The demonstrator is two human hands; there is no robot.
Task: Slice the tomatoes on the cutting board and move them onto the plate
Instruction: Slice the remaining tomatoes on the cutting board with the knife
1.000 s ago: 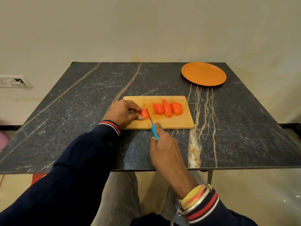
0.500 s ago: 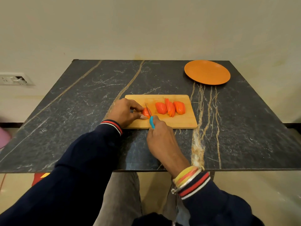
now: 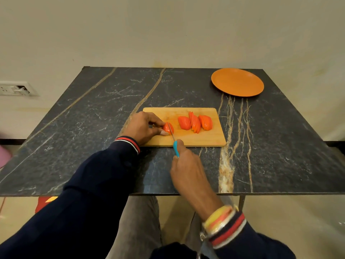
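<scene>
Tomato piece (image 3: 169, 128): pinched by the left grip (image 3: 143, 128) at the cutting board's (image 3: 205, 139) left end.
Knife (image 3: 172, 136): grasped by the right grip (image 3: 186, 169), blade laid across it, aimed at the tabletop's (image 3: 93, 137) far edge.

Near left edge of cutting board (image 3: 205, 140), tomato piece (image 3: 169, 128) part hidden under left hand (image 3: 143, 128). Most of knife (image 3: 175, 146) handle sits inside right hand (image 3: 186, 171); blade edge-on, too thin to read. On rt wrist, bangles (image 3: 219, 219) blurred. Both sleeves (image 3: 84, 212) cut off at btm edge; wall socket (image 3: 15, 88) & pink obj (image 3: 4, 156) at left edge.
</scene>
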